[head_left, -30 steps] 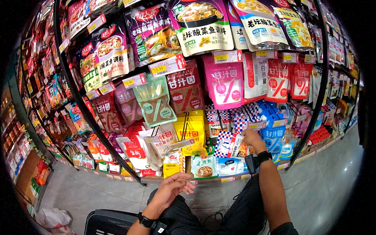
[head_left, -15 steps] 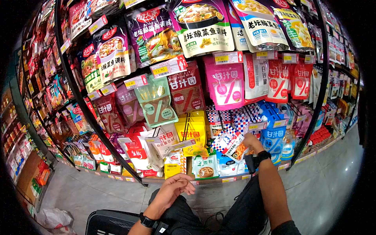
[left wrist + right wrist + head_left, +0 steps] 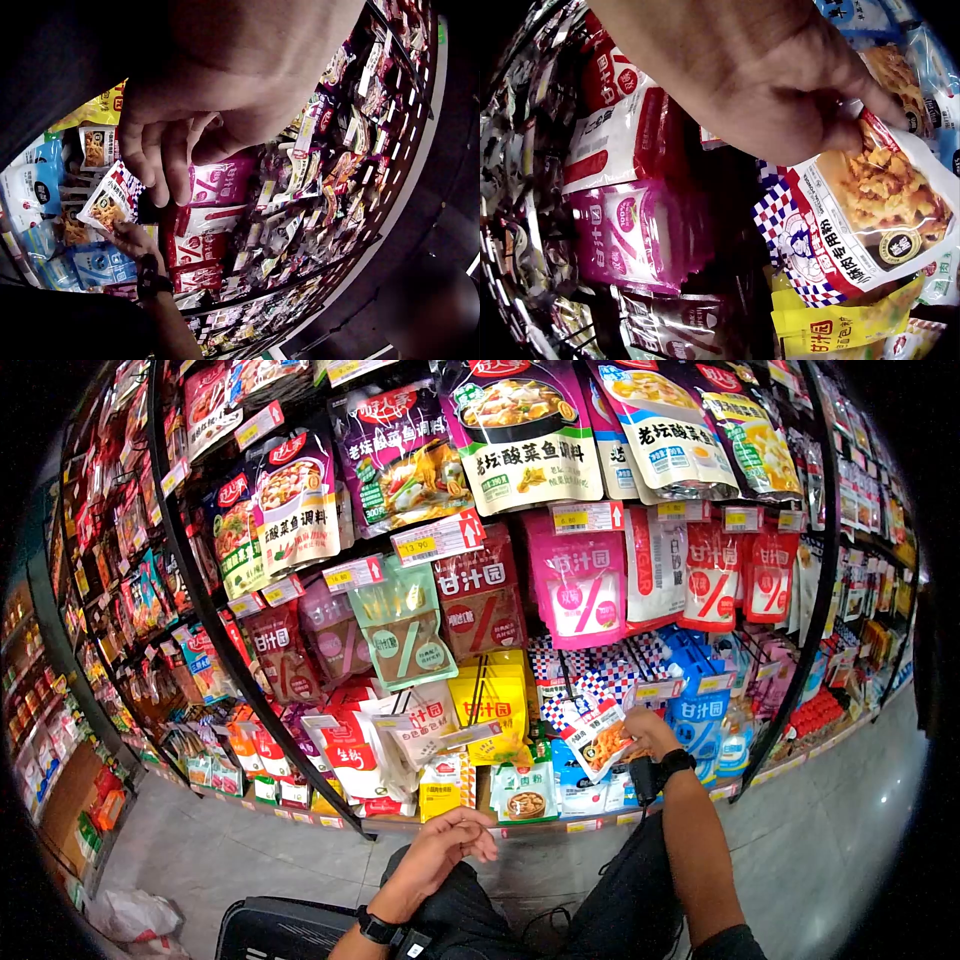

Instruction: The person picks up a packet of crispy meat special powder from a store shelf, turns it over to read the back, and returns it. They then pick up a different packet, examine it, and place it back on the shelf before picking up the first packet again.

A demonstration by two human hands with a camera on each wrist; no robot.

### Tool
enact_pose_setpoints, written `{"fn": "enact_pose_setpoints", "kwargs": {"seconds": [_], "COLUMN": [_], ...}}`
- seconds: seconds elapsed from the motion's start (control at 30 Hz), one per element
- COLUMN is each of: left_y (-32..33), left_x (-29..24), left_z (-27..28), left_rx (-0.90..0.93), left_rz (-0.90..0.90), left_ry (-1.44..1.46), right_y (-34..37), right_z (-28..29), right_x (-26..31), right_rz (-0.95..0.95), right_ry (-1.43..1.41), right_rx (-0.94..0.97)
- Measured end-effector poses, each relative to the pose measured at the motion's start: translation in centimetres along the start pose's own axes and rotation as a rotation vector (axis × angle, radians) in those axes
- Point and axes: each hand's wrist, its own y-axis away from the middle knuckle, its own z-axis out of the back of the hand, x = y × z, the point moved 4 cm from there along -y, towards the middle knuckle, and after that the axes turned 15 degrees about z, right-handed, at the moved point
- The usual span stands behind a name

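My right hand (image 3: 650,734) pinches the right edge of a pouch of frying powder (image 3: 594,738) in front of the lower shelf rack. Blue and red checks cover the pouch's top, and its front shows fried meat, as the right wrist view tells more closely on the frying-powder pouch (image 3: 877,206). The thumb and fingers close on its edge. More checkered pouches (image 3: 620,665) hang just behind it. My left hand (image 3: 448,850) hovers over my lap with loosely bent fingers and holds nothing; those fingers (image 3: 154,154) hang relaxed in the left wrist view.
Blue pouches (image 3: 698,710) hang right of the pouch, yellow ones (image 3: 490,705) to its left. A pink pouch (image 3: 575,585) hangs above. Packets such as the green-and-white one (image 3: 523,790) line the bottom shelf. A black slanted post (image 3: 230,650) stands at left, a dark basket (image 3: 285,930) below.
In my right hand the pouch has turned so that its meat picture faces up and its checkered top tips back toward the rack. My left hand stays nearly still.
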Motion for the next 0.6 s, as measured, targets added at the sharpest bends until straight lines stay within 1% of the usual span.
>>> {"fn": "enact_pose_setpoints", "kwargs": {"seconds": [0.03,0.07,0.13,0.17,0.27,0.33,0.37,0.4,0.43,0.47,0.53,0.57,0.6], "left_y": [0.0,-0.1,-0.1,-0.2,-0.2,-0.2,-0.2,-0.2,-0.2,-0.2,-0.2,-0.2,-0.2], "left_x": [0.0,0.1,0.1,0.2,0.2,0.1,0.1,0.1,0.1,0.1,0.1,0.1,0.1], "left_z": [0.0,-0.1,0.0,0.0,0.1,0.1,0.0,0.0,0.0,0.0,0.1,0.1,0.1], "left_rx": [0.003,0.004,0.005,0.007,0.018,0.021,0.022,0.018,0.014,0.015,0.022,0.022,0.021], "left_rz": [-0.001,0.001,-0.003,-0.002,-0.013,-0.008,-0.007,-0.006,-0.004,-0.002,-0.003,-0.003,-0.003], "left_ry": [0.002,0.002,0.005,0.004,0.003,0.008,0.007,0.006,0.004,0.003,0.003,0.003,0.000], "right_y": [-1.4,-4.5,-5.3,-5.0,-6.4,-3.2,-1.3,0.4,1.0,0.8,0.2,0.1,0.4], "right_z": [0.3,0.7,0.8,0.7,-1.3,-2.5,-3.1,-3.7,-3.9,-4.1,-4.7,-4.6,-4.6], "right_x": [-2.8,-6.6,-7.2,-6.1,-6.6,-1.8,0.7,2.7,3.3,3.0,2.2,1.7,1.9], "right_rz": [-0.001,0.266,0.532,0.927,1.023,-0.090,-0.091,-0.125,-0.160,-0.161,-0.168,-0.168,-0.115], "right_ry": [0.000,0.012,0.024,0.152,0.370,-0.185,-0.186,-0.249,-0.312,-0.314,-0.513,-0.513,-0.512], "right_rx": [0.000,0.126,0.248,0.399,0.534,0.150,0.149,0.142,0.135,0.133,0.074,0.074,0.086]}}
